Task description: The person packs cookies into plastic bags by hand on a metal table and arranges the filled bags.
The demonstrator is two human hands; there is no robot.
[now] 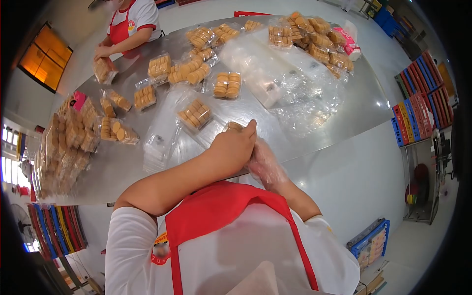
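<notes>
My left hand point(231, 149) is bare and closed around a pack of round cookies point(233, 127), of which only the top shows past the knuckles. Close against it, my right hand point(265, 161) wears a clear plastic glove; its fingers are mostly hidden behind the left hand. Just beyond, a bagged pack of cookies point(195, 114) lies on the steel table point(364, 108). Farther off lies another cookie pack point(227, 85). Clear plastic bags point(169, 125) are spread flat to the left of my hands.
Loose clear bags point(305, 93) cover the table's right middle. Heaps of bagged cookies stand at the left point(69, 142) and back right point(319, 42). A co-worker point(130, 29) holds a bag point(104, 70) at the far left edge. Stacked crates point(418, 118) stand off to the right.
</notes>
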